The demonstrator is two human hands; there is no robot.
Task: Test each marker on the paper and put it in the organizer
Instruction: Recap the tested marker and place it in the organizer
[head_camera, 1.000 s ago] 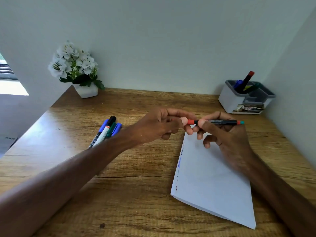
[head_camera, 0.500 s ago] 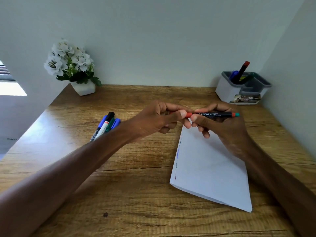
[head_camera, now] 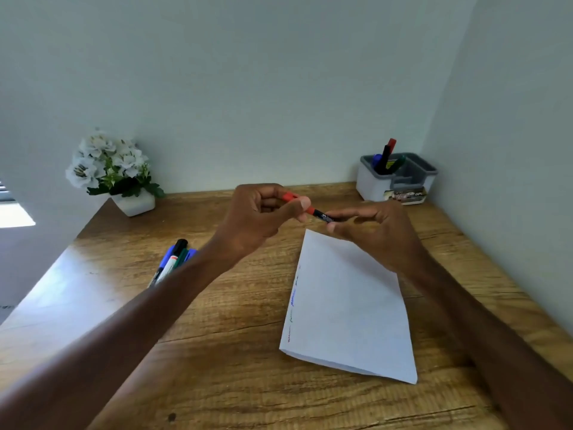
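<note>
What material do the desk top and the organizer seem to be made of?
Desk top: wood or wood-look laminate, with brown grain lines and a slight sheen near the window. Organizer: probably plastic, with smooth matte white walls and a grey moulded rim.

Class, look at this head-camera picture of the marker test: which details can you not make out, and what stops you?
- Marker tip: head view, hidden by the left hand, so capped or uncapped is unclear.
- Marker's far end: covered by the right hand.
- Organizer label: too small to read.
- Spare markers: partly behind the left forearm.
</note>
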